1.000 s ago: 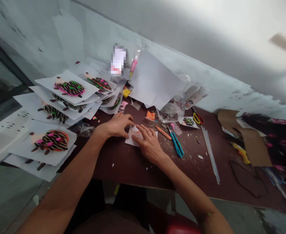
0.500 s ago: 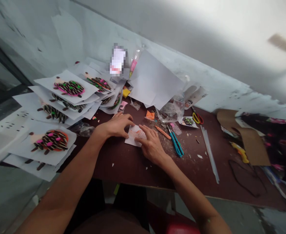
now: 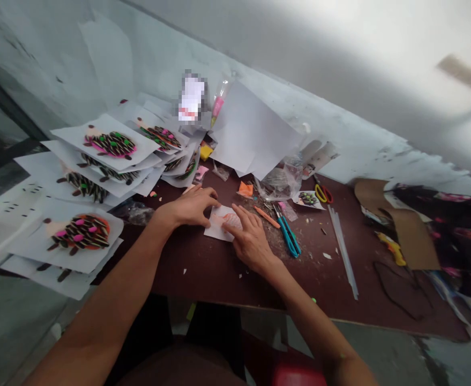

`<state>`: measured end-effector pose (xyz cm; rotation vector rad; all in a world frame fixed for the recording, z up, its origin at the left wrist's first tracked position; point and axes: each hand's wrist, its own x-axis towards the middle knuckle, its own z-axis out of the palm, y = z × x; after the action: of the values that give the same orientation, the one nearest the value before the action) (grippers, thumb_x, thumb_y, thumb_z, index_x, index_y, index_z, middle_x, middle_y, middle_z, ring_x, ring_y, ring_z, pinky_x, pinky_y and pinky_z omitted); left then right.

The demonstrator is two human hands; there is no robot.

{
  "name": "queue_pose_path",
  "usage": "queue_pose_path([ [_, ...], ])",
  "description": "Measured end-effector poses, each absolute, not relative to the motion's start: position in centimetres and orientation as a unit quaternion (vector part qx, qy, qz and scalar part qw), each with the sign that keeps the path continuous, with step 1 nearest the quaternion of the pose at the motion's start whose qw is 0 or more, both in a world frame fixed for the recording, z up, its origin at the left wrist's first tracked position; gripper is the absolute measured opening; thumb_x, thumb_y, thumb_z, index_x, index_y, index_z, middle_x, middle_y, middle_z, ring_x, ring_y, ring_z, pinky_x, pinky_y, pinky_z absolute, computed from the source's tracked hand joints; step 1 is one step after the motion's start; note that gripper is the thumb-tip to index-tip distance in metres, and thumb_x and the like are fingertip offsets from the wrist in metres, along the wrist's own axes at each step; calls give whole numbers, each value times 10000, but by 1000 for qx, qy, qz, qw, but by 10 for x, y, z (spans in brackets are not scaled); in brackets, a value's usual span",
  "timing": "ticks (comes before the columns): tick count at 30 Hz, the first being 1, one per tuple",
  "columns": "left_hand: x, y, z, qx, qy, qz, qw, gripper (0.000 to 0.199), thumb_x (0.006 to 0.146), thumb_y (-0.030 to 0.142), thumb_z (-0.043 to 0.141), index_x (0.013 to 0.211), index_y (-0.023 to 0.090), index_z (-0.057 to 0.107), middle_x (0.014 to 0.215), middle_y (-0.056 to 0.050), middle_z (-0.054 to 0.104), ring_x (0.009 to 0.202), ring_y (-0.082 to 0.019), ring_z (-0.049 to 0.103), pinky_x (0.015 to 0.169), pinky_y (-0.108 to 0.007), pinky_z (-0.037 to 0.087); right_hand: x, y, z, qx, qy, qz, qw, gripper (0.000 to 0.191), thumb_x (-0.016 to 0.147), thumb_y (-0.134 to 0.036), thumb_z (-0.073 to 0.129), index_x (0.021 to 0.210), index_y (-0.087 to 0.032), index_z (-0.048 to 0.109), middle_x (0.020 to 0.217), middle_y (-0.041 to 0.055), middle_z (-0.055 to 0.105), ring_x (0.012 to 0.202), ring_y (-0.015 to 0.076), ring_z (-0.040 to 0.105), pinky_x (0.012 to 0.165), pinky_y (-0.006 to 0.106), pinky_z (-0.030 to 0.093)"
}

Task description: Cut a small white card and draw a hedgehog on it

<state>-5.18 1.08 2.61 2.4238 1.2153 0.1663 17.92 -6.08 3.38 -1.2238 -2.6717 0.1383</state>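
A small white card [image 3: 218, 231] with an orange patch, like smeared clay or crayon, lies on the brown table between my hands. My right hand [image 3: 252, 238] rests across the card's right side with its fingers stretched out. At the card's upper left edge is my left hand [image 3: 193, 208], its fingers curved and thumb apart; its fingertips are partly hidden. Just right of my right hand lie an orange stick [image 3: 267, 217] and teal-handled pliers [image 3: 289, 238]. A folded orange piece [image 3: 245, 188] sits beyond the hands.
Hedgehog pictures on white sheets [image 3: 110, 142] are stacked at left. White paper [image 3: 255, 128] and a clear plastic bag [image 3: 279, 182] stand at the back. Scissors [image 3: 323, 193], translucent sticks [image 3: 343, 254] and a yellow glue gun [image 3: 391, 247] lie to the right.
The view has shifted slightly. My right fingers have moved a little to the right on the card, showing more of the orange patch. My left hand stays nearly still.
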Motion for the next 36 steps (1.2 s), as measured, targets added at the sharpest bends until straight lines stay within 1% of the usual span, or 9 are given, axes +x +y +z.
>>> queue_pose_path([
  [4, -52, 12, 25, 875, 436, 56, 205, 524, 687, 346, 722, 1206, 290, 680, 1332, -53, 539, 1245, -306, 485, 1146, -459, 253, 177, -61, 34, -424, -901, 48, 79, 444, 817, -84, 585, 1233, -220, 661, 1570, 149, 362, 1437, 339, 322, 1117, 545, 302],
  [7, -52, 12, 25, 874, 435, 59, 208, 527, 687, 344, 724, 1209, 284, 678, 1334, -54, 539, 1252, -311, 481, 1143, -459, 252, 180, -63, 35, -416, -904, 50, 90, 405, 813, -75, 572, 1165, -234, 692, 1571, 118, 368, 1443, 323, 314, 1122, 551, 300],
  [10, -52, 11, 27, 872, 440, 56, 207, 517, 681, 336, 724, 1193, 286, 679, 1348, -54, 536, 1247, -314, 482, 1129, -457, 276, 188, -62, 35, -420, -896, 45, 136, 413, 803, -49, 533, 1130, -236, 701, 1571, 91, 362, 1434, 300, 329, 1122, 541, 320],
  [14, -51, 8, 32, 872, 437, 74, 208, 526, 705, 307, 695, 1225, 248, 650, 1319, -72, 579, 1221, -306, 510, 1117, -463, 307, 196, -51, 41, -467, -856, 25, 218, 446, 822, -40, 470, 1180, -215, 671, 1538, 109, 387, 1384, 289, 391, 1082, 533, 375],
  [19, -52, 10, 38, 834, 435, 205, 271, 421, 827, 218, 524, 1234, 225, 631, 1286, -53, 640, 1215, -234, 555, 1081, -390, 393, 183, -26, 61, -511, -811, 23, 283, 345, 905, -106, 458, 1154, -226, 664, 1456, 118, 468, 1327, 301, 437, 1073, 549, 371],
  [23, -58, 18, 34, 780, 512, 293, 211, 377, 864, 172, 433, 1159, 178, 668, 1192, -85, 683, 1154, -226, 599, 1043, -387, 446, 162, -10, 66, -504, -805, 46, 311, 210, 971, -218, 470, 966, -202, 679, 1284, 128, 595, 1197, 271, 535, 1031, 487, 420],
  [27, -64, 22, 25, 786, 545, 252, 146, 398, 833, 164, 470, 1177, 148, 670, 1216, -120, 668, 1188, -251, 580, 1067, -391, 435, 147, -4, 52, -507, -800, 62, 315, 233, 975, -237, 479, 878, -182, 684, 1195, 130, 641, 1118, 248, 577, 987, 421, 452],
  [31, -63, 21, 23, 799, 554, 192, 132, 400, 834, 216, 522, 1208, 184, 662, 1238, -108, 668, 1215, -266, 564, 1077, -396, 428, 149, -5, 34, -505, -802, 86, 307, 288, 999, -241, 431, 918, -185, 701, 1110, 117, 671, 1090, 226, 590, 983, 388, 449],
  [36, -62, 20, 25, 803, 569, 132, 123, 378, 843, 213, 492, 1169, 203, 684, 1179, -94, 690, 1167, -281, 587, 1031, -420, 450, 163, -4, 28, -515, -789, 77, 326, 303, 1001, -226, 400, 1028, -187, 699, 1043, 108, 682, 1006, 236, 605, 933, 399, 461],
])
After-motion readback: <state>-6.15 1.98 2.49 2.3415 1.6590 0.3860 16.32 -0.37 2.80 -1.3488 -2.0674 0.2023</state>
